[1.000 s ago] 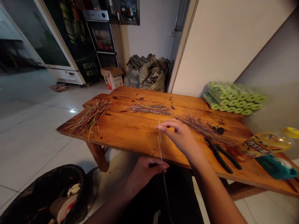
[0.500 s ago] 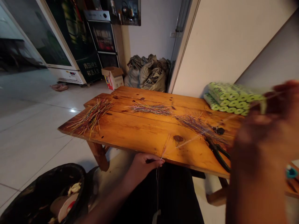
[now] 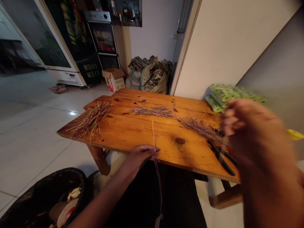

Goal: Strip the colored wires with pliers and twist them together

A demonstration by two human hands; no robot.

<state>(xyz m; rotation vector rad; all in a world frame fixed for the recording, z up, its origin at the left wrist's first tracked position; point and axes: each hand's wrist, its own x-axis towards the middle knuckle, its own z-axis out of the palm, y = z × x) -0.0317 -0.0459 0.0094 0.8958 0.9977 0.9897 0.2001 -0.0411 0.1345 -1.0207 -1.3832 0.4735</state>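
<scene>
My left hand (image 3: 140, 155) is pinched shut on a thin bundle of wires (image 3: 155, 139) at the near edge of the wooden table (image 3: 133, 134). The wires stick up above the fingers and hang down below them. My right hand (image 3: 256, 142) is raised close to the camera at the right, blurred by motion, fingers curled; I cannot make out anything in it. It hides part of the table's right end. Three heaps of coloured wire strands lie on the table: a left heap (image 3: 92, 118), a middle heap (image 3: 152, 110) and a right heap (image 3: 199, 126).
Green-handled pliers (image 3: 220, 158) lie by the right heap. Green rolls in plastic (image 3: 220, 95) sit at the table's back right. A black bin (image 3: 42, 202) with scraps stands at lower left. Sacks (image 3: 147, 74), a cardboard box (image 3: 114, 79) and a fridge (image 3: 64, 47) stand behind.
My right hand left the wires near the left hand, swung up and right, and now comes back lower, blurred. The left hand has shifted slightly up towards the table edge.
</scene>
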